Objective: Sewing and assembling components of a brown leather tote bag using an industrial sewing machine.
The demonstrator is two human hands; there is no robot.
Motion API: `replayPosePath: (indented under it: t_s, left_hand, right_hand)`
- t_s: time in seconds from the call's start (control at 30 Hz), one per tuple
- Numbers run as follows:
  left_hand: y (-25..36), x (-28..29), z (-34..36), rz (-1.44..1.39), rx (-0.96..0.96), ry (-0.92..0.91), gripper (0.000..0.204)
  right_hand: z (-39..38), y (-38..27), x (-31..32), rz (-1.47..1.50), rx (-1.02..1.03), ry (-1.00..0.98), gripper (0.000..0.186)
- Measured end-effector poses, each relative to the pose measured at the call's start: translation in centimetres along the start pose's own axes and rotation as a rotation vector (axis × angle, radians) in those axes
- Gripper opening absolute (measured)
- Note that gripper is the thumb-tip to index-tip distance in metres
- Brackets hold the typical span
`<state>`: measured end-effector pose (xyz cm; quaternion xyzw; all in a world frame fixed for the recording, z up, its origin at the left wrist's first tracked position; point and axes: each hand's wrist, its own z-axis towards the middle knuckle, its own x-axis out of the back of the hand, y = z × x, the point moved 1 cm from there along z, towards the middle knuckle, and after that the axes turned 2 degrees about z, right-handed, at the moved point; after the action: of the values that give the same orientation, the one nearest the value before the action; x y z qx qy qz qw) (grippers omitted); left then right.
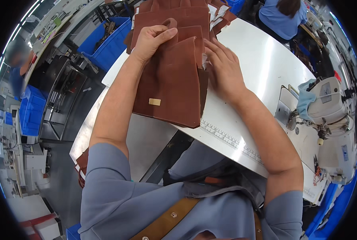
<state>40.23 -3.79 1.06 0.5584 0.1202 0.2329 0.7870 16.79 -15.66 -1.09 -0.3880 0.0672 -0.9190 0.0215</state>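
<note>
Right now, the brown bag piece (166,86) lies between your forearms, in front of you and a little left of centre, its long axis running away from your body and its gold tag (154,101) toward the near end. Your left hand (151,42) is at the far end, thumb and fingers pinching the top edge beside the looped handle (170,23). Your right hand (225,68) sits at the far part of the right-hand side, fingers stretched out and pointing away from you; whether their tips press on the piece, you cannot tell from this angle. So the left hand has the top, the right flanks the side, and the near edge lies free of both, close to the front of the white counter (262,52). Beyond the hands, more brown pieces (178,13) are heaped; the sewing machine (328,102) stands well apart, to your right.
</note>
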Motion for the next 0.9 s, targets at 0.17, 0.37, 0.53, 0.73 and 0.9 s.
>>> replayPosePath:
  t_s: [0.17, 0.37, 0.53, 0.73, 0.9]
  left_hand:
    - [-0.1, -0.4, 0.0, 0.109, -0.034, 0.048, 0.023]
    - [4.4, 1.1, -0.1, 0.176, -0.322, 0.209, 0.04]
    - [11.0, 1.9, -3.3, 0.24, -0.647, 0.452, 0.022]
    - [21.2, 0.1, -9.4, 0.532, -0.698, 0.046, 0.033]
    - [16.3, -14.2, -11.2, 0.723, -0.786, -0.55, 0.029]
  right_hand:
    - [1.4, -2.4, -0.3, -0.008, 0.055, -0.452, 0.057]
    - [2.1, -4.0, -4.4, 0.049, 0.127, -0.602, 0.081]
    - [2.8, -4.9, -6.7, -0.047, 0.116, -0.539, 0.079]
    - [2.0, -6.4, -5.2, 0.099, 0.078, -0.292, 0.067]
    - [-2.3, -1.6, -0.3, 0.693, -0.164, -0.073, 0.044]
